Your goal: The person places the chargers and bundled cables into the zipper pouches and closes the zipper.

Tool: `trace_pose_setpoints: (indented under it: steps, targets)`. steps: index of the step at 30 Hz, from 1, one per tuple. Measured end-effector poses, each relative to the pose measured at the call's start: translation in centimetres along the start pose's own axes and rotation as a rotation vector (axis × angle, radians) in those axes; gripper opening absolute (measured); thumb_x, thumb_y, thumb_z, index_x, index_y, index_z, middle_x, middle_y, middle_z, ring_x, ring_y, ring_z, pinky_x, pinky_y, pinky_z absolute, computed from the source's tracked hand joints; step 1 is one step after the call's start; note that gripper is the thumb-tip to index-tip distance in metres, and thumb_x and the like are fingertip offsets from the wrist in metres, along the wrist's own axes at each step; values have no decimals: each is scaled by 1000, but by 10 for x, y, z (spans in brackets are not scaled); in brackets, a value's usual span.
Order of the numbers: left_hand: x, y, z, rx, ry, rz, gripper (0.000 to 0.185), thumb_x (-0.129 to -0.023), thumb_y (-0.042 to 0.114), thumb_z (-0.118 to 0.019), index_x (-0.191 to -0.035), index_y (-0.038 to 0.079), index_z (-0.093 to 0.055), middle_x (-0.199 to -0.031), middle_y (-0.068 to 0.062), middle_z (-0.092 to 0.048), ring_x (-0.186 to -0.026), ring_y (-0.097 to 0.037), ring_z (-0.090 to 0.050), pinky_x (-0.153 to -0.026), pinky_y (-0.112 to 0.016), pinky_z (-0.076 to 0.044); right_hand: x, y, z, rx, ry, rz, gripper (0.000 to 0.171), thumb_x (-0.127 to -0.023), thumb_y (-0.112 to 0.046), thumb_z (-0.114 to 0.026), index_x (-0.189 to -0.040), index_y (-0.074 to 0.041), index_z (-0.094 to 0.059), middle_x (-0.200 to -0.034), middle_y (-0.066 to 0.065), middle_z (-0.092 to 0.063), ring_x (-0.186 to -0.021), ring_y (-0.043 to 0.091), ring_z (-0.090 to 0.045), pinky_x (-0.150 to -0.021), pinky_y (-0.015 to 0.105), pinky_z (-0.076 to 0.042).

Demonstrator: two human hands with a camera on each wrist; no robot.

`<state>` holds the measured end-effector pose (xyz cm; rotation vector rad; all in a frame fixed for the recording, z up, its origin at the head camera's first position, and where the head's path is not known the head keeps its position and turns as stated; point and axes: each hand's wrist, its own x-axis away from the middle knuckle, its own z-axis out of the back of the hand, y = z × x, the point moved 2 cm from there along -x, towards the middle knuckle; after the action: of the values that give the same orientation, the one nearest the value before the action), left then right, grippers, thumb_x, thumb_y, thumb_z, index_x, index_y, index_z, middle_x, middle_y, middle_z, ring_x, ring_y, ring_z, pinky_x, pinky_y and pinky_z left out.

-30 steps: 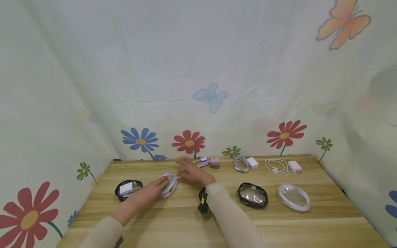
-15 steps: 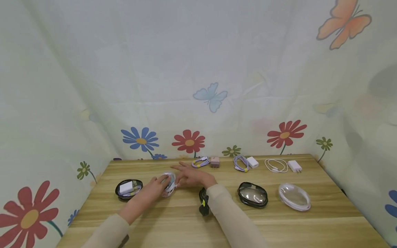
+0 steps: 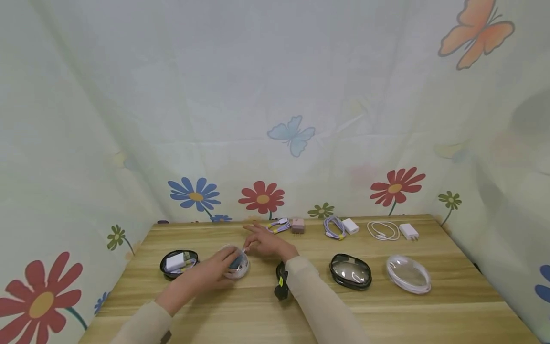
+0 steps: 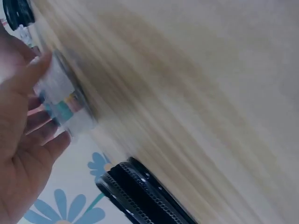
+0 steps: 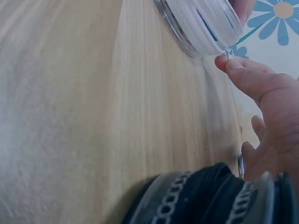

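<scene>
Since the earlier frame the clear pouch had tipped flat; left hand gripped its slippery rim at nine o'clock, right hand pinched the zipper pull.

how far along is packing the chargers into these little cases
One black case at the left already holds a white charger and cable. In hand: the left hand holds a clear white-rimmed case, while the right hand pinches its zipper pull. Left: three cable-and-charger sets along the back edge, plus two cases at the right.
</scene>
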<state>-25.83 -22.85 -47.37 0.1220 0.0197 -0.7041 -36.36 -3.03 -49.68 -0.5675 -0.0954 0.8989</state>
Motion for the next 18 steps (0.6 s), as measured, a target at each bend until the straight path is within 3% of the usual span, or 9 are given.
trace_pose_setpoints:
  steps: [3,8,12,18]
  targets:
    - [2,1,-4,-38,34,-43,66,-98,27,-71,-149,-4,-45,-149,-22,-45,-130,-36,-55,-95,-45,-54,1,0,-1,-1,5,-7,14,-98,-17,-66,-102,-9,-77,-160,18,-37,-150,48,-20,-121,61,-17]
    - [-1,2,-7,-93,58,12,60,-99,24,-68,-146,-6,-48,-146,-27,-48,-130,-42,-54,-94,-48,-54,2,-3,2,17,6,3,13,-99,-16,-65,-102,-10,-77,-161,15,-37,-152,40,-22,-122,57,-18]
    - [-4,4,-8,-118,59,55,58,-98,23,-69,-144,-7,-51,-145,-29,-49,-129,-46,-53,-93,-50,-54,5,-3,7,21,-49,12,13,-100,-16,-64,-103,-14,-77,-164,9,-32,-154,33,-19,-124,51,-17]
    - [-7,8,-6,-135,84,68,55,-96,21,-72,-139,-9,-55,-139,-28,-55,-124,-47,-57,-92,-51,-55,13,1,12,-13,-154,62,12,-100,-15,-65,-102,-16,-77,-165,6,-30,-153,29,-23,-124,46,-20]
